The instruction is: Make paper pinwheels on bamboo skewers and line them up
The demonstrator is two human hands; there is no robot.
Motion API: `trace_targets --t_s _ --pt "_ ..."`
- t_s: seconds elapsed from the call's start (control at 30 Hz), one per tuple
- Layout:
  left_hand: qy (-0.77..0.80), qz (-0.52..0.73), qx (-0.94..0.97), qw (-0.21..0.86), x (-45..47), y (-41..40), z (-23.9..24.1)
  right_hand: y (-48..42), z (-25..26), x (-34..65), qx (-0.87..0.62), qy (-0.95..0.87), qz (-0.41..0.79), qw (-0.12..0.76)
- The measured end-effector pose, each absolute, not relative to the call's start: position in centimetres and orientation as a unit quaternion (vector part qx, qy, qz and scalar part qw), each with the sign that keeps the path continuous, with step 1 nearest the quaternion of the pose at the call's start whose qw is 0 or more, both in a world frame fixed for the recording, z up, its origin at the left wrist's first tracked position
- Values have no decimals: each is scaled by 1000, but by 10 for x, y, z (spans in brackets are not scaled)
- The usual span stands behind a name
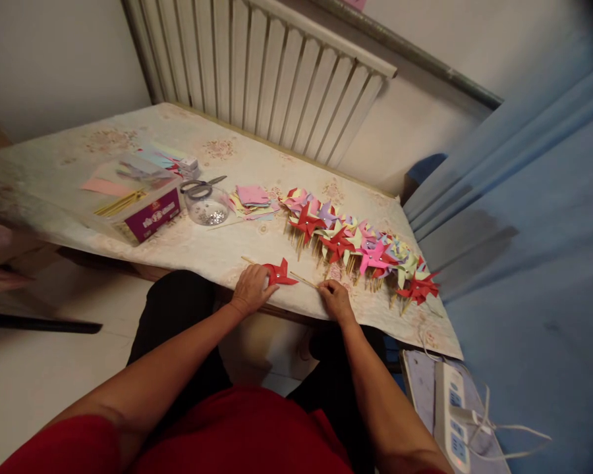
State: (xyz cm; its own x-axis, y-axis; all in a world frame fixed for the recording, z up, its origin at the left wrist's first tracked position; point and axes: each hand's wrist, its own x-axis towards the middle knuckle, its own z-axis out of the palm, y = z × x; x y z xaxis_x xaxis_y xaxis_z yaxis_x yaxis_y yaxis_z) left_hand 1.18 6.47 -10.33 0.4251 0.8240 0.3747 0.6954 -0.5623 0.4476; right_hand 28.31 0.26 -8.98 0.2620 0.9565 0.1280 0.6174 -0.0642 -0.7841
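Note:
Near the table's front edge, my left hand (251,288) grips a red paper pinwheel (282,271) by its left side, fingers closed over it. A short piece of thin stick (248,261) shows just beyond that hand; whether it is held or lies underneath I cannot tell. To the right, my right hand (335,299) pinches the end of a thin wooden stick (304,280), whose other end points at the red pinwheel. Whether stick and pinwheel touch is unclear. Beyond my right hand lie rows of finished-looking pinwheels (338,242) in red, pink, yellow and purple on sticks.
Scissors (202,187) rest across a clear round tub (207,212) of small shiny pieces. Beside it are stacked paper squares (253,197) and a purple-fronted box (153,216) holding sticks. A power strip (452,415) with cables sits at lower right; a radiator (277,72) stands behind the table.

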Motion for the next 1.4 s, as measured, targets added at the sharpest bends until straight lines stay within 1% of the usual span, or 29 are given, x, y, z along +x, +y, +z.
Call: trace_targets --t_s 0.43,0.67,1.17,1.4 --pt "485 272 822 124 27 62 -102 10 -81 284 -685 -577 262 360" --pt "477 278 824 126 27 62 -103 15 -80 286 -692 -591 254 329" --pt "489 240 831 112 30 61 -103 15 -78 287 -690 -596 261 318" --pt "500 244 823 115 33 61 -102 16 -78 289 -690 -599 268 306"
